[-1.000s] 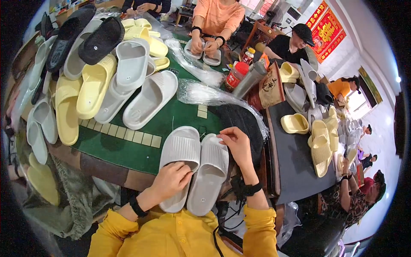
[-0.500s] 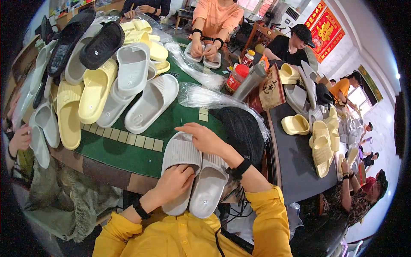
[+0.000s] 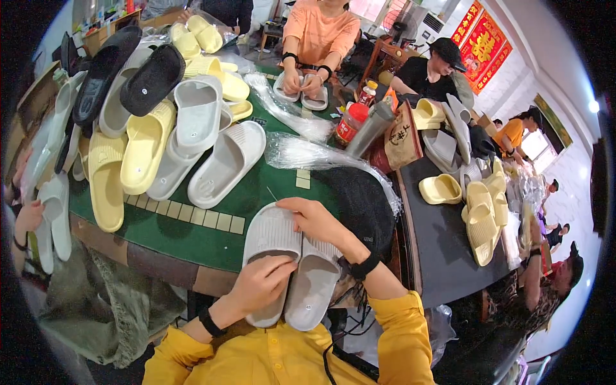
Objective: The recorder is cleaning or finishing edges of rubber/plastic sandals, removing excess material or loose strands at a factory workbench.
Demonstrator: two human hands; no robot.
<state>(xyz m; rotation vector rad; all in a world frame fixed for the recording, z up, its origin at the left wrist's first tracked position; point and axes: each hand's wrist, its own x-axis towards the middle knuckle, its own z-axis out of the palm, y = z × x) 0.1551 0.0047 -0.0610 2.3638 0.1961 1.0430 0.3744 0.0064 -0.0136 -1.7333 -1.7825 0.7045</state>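
Observation:
A pair of grey slide slippers stands upright against my yellow shirt, at the table's near edge. My left hand (image 3: pixel 263 280) is closed at the strap opening of the left slipper (image 3: pixel 269 228), its fingertips on the strap's edge. Over the toe of that slipper, my right hand (image 3: pixel 313 219) has thumb and fingers together in a pinch. A thin pale strand (image 3: pixel 272 194) sticks up beside its fingertips. The right slipper (image 3: pixel 312 285) leans alongside under my right forearm, sole inside showing. What lies under my left fingers is hidden.
Grey, yellow and black slippers (image 3: pixel 149 144) pile up on the green table (image 3: pixel 160 239) at left. Bundles of thin clear strands (image 3: pixel 321 151) lie ahead, beside a black cap (image 3: pixel 366 212), red-lidded jar (image 3: pixel 351 123) and grey flask (image 3: pixel 372 128). Co-workers sit around; more slippers (image 3: pixel 481 221) lie right.
My left fingers have come up out of the slipper's opening to the strap edge. My right fingers have drawn together at the toe. At far left, another person's hand moves a grey slipper pair.

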